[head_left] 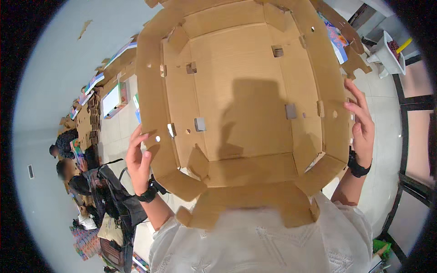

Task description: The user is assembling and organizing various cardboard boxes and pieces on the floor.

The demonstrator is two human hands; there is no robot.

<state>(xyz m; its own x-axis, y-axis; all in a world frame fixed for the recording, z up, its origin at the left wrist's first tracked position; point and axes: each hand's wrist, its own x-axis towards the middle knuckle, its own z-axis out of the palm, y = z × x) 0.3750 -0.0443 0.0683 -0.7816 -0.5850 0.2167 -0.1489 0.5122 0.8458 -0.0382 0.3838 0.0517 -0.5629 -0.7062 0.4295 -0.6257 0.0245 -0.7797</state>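
Observation:
A large open cardboard box point(248, 136) fills the middle of the view, its inside facing me. It has folded side walls, small cut-out slots and creased corner pieces. My left hand point(139, 159) holds its left outer side, with the thumb and fingertips at the edge. On the opposite side my right hand point(363, 129) presses against the wall, its fingers bent at the edge and partly hidden. A loose flap point(250, 200) at the near end reaches toward my white shirt. Both wrists wear black bands.
Leftward are a backpack point(114, 191), a white-topped carton point(114, 100) and stacked flat cardboard point(94, 113). Two people point(68, 141) are farther off at the left wall. A white plastic tub point(387, 54) and more cardboard point(357, 63) lie at the upper right, by dark-framed glass panels point(416, 136).

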